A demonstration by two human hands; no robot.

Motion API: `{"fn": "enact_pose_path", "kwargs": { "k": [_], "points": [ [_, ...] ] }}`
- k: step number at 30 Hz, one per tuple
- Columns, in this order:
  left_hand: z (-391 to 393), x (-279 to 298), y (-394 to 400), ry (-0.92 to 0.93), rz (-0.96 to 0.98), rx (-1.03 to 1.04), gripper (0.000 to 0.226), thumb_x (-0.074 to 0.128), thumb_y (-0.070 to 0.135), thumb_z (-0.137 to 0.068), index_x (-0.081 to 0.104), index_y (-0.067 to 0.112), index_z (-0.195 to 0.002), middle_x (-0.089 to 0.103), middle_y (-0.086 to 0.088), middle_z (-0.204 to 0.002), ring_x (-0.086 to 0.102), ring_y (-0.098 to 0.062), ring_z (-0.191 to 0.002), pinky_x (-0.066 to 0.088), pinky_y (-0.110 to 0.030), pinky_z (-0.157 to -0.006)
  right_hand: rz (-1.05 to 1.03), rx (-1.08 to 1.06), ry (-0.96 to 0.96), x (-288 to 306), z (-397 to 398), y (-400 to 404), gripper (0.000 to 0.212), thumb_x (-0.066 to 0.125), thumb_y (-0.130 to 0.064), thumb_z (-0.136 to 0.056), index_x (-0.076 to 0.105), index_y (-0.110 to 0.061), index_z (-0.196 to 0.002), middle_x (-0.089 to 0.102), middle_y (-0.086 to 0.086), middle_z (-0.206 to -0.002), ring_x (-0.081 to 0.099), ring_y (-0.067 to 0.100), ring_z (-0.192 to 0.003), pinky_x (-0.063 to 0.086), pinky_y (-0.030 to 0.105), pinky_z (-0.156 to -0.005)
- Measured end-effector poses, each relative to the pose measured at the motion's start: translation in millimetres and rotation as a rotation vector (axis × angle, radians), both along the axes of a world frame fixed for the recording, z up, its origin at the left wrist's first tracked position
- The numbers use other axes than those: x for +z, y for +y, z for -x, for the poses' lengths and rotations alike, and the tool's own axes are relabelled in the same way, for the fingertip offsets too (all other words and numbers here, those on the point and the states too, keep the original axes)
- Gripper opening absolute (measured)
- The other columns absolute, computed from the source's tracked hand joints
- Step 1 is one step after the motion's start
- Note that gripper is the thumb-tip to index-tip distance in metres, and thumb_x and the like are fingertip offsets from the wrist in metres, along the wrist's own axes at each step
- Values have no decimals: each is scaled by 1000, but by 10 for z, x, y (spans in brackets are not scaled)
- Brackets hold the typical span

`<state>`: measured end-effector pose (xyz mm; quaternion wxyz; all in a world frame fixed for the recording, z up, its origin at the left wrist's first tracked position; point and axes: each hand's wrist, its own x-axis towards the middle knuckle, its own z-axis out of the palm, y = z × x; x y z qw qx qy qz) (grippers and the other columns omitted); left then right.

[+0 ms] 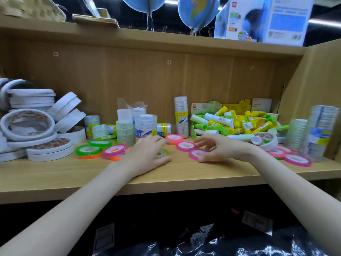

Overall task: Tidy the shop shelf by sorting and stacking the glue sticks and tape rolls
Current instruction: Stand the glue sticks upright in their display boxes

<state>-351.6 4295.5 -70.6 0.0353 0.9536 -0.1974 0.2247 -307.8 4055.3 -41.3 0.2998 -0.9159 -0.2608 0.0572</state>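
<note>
My left hand (147, 154) lies on the wooden shelf (184, 174), thumb and fingers curled round a small green tape roll (162, 153) that it mostly hides. Just to the right, my right hand (220, 148) arches over a pink tape roll (197, 154), thumb at its near edge and fingers above it. Two more pink rolls (185, 145) (174, 138) lie flat behind. A loose heap of yellow and green glue sticks (236, 122) fills the back right, spilling from a green box.
White double-sided tape rolls (27, 124) pile up at the left. Green, pink and orange rolls (88, 151) lie beside them. Clear tape stacks (145, 124) (181, 115) (321, 132) stand along the back and right. More pink rolls (297, 159) lie near the right wall.
</note>
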Motion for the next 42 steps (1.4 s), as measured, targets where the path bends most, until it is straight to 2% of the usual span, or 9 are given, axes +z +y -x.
{"fn": "enact_pose_path", "kwargs": {
  "k": [7,11,14,17,20,28,32,36,42],
  "points": [
    [28,12,-9,76,49,-3,41,47,43,-93,49,23,-128,52,4,-131,44,-13,-121,38,-29,-98,-264,-90,-257,34,-59,80,25,73,-28,-78,67,-14,-98,65,-2,-93,58,13,-90,45,25,-79],
    [61,11,-10,43,84,-5,39,50,42,-92,51,22,-125,52,6,-128,45,-12,-119,38,-27,-97,115,-101,-338,-94,-176,429,38,67,-41,-81,63,-15,-107,52,-6,-89,46,12,-91,34,24,-72],
    [83,-4,4,7,91,6,36,51,44,-90,54,24,-120,54,7,-122,47,-11,-114,40,-27,-92,158,-142,-352,-74,-189,530,32,68,-38,-81,65,-11,-98,46,-8,-76,44,13,-86,33,25,-66],
    [87,-23,25,-51,85,60,37,51,51,-88,57,25,-114,56,7,-114,48,-11,-110,43,-29,-88,-13,-189,-318,116,-245,512,27,69,-33,-80,67,-7,-85,54,3,-79,47,14,-75,35,25,-57],
    [83,-30,26,-113,85,152,43,52,59,-82,60,24,-107,56,7,-106,51,-12,-106,44,-29,-78,-189,-241,-381,254,-391,612,27,71,-33,-79,65,-10,-90,53,4,-92,49,16,-87,35,25,-60],
    [108,-26,76,-72,153,-61,30,57,43,-87,62,19,-106,55,4,-109,50,-12,-105,40,-26,-86,180,-70,-477,173,-486,628,41,56,-14,-89,50,-15,-130,49,9,-134,44,23,-124,34,29,-99],
    [-35,12,-32,-170,-151,-51,26,43,31,-96,59,14,-107,56,-2,-105,55,-19,-102,43,-33,-79,148,-151,-514,304,-229,-4,28,48,-8,-93,60,-14,-117,60,6,-120,54,21,-108,39,27,-83],
    [-235,38,-138,-287,-328,-19,15,72,6,-65,65,9,-77,62,-9,-71,63,-29,-60,48,-33,-56,161,-253,-602,262,-94,-562,24,48,-9,-93,65,-17,-108,60,4,-109,50,15,-86,30,27,-69],
    [-459,76,-785,-229,-44,-97,40,44,17,-91,44,17,-131,47,-5,-125,46,-25,-115,36,-36,-91,288,-464,-495,325,6,-1202,25,59,-25,-89,62,-17,-112,59,8,-118,52,24,-107,38,30,-81]
  ]
}}
